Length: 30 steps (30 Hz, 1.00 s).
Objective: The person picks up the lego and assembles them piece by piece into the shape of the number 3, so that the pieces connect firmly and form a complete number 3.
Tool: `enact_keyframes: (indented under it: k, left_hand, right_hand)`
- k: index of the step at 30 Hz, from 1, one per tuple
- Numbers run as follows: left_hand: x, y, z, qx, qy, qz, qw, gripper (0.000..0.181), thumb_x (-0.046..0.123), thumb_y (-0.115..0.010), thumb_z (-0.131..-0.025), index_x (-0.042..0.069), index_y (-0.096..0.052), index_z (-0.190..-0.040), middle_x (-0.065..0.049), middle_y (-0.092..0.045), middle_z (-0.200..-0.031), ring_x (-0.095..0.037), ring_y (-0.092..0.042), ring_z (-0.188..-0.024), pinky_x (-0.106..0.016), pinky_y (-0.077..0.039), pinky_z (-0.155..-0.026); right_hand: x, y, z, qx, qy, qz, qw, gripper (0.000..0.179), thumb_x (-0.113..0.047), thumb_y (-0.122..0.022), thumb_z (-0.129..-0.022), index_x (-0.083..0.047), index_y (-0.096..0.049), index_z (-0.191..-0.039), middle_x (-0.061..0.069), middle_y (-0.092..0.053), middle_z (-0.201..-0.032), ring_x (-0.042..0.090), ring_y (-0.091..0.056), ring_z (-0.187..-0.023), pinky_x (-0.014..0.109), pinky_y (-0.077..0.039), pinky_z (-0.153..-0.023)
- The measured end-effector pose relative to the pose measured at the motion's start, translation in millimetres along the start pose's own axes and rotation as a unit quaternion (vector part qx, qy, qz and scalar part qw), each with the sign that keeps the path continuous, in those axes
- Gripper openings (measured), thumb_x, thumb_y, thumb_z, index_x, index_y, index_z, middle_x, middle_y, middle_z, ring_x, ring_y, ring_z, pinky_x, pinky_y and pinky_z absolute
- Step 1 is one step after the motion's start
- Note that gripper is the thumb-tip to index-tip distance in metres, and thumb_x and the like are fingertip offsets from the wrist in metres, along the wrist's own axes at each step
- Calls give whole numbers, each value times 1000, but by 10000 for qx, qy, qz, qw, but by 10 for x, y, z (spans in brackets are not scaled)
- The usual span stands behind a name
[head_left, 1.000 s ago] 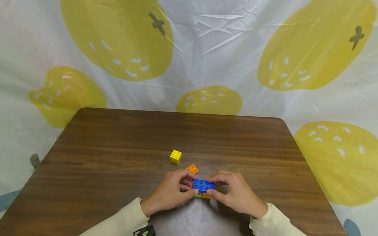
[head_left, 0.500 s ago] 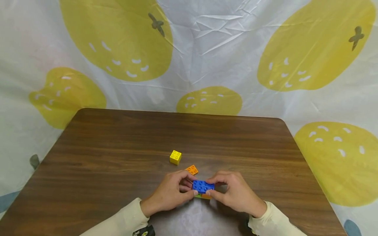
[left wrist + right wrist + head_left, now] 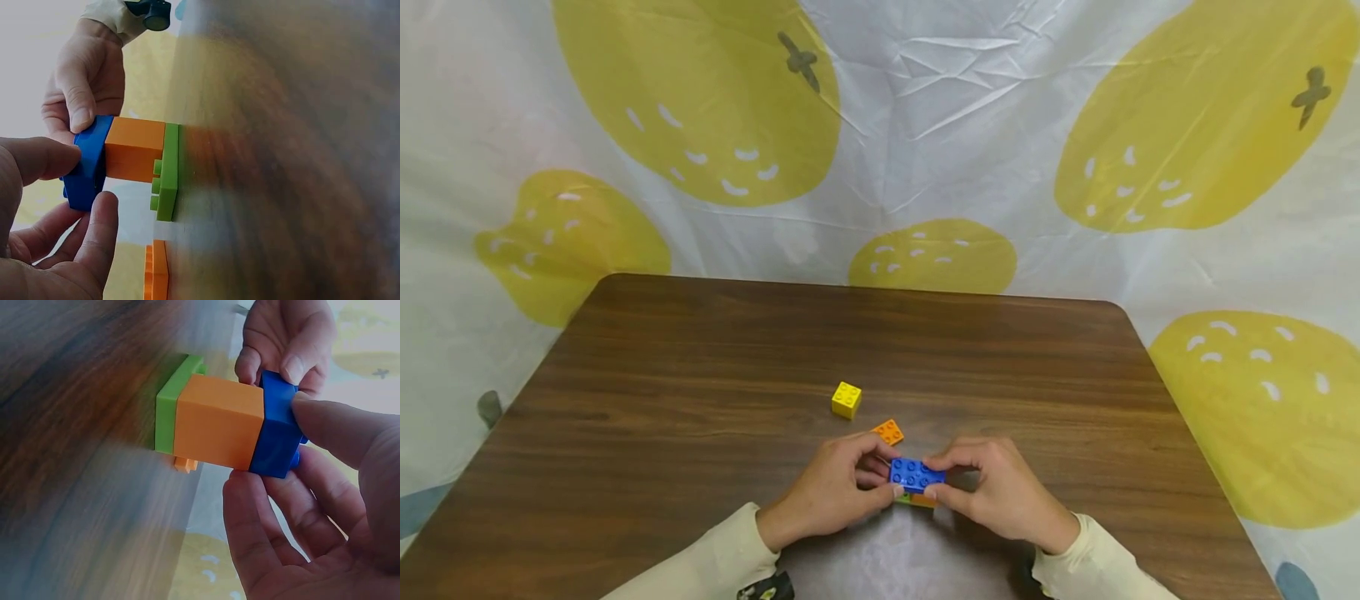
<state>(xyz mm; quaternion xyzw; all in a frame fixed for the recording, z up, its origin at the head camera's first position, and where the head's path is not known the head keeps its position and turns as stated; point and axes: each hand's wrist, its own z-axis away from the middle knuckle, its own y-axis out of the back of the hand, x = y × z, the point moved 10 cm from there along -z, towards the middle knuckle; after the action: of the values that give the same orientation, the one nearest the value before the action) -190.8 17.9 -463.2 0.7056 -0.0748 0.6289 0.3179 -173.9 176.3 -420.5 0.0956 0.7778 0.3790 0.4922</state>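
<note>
In the head view, a flat blue toy brick point(image 3: 916, 475) with round studs lies between my hands. My left hand point(image 3: 829, 487) pinches its left end between thumb and fingers, while my right hand point(image 3: 1003, 493) pinches the right end. Seen from the left wrist, the blue brick sits on a tall orange block point(image 3: 134, 150). That block stands on one end of a thin green plate brick point(image 3: 169, 172) on the table, leaving several green studs bare. Toward the left, the blue brick overhangs the orange block. From the head, my hands and the blue brick hide most of the stack.
A flat orange brick point(image 3: 889, 432) lies just behind my left fingers, partly covered by them. Farther back stands a yellow cube brick point(image 3: 846, 400). The dark wooden table point(image 3: 700, 367) reaches back to a hanging white cloth point(image 3: 925, 150) with yellow fruit prints.
</note>
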Motion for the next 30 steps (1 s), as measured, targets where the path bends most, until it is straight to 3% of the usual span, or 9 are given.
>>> enact_keyframes:
  k: [9, 22, 30]
  left_hand:
    - [5, -3, 16, 61, -47, 37, 10000, 33, 14, -84, -91, 9, -72, -121, -4, -72, -113, -7, -71, -96, -19, -61, -82]
    - [38, 20, 20, 65, -99, 25, 9999, 35, 15, -85, -91, 5, -71, -121, -8, -72, -114, -15, -73, -98, -21, -62, -83]
    - [22, 23, 26, 47, -71, 57, 9999, 35, 15, -84, -91, 6, -71, -122, -7, -72, -113, -13, -73, -98, -21, -62, -82]
  right_hand:
    - [40, -5, 3, -116, -133, -63, 9998, 28, -23, -90, -87, -14, -83, -112, -12, -79, -99, 3, -71, -88, 34, -64, -74]
    - [14, -21, -27, -211, -95, -270, 9994, 24, -21, -87, -89, -14, -80, -111, 0, -80, -105, 12, -76, -90, 40, -66, -79]
    - [44, -27, -80, -364, -171, -207, 9990, 22, -27, -83, -94, -14, -79, -111, -2, -81, -106, 8, -75, -92, 37, -66, -81]
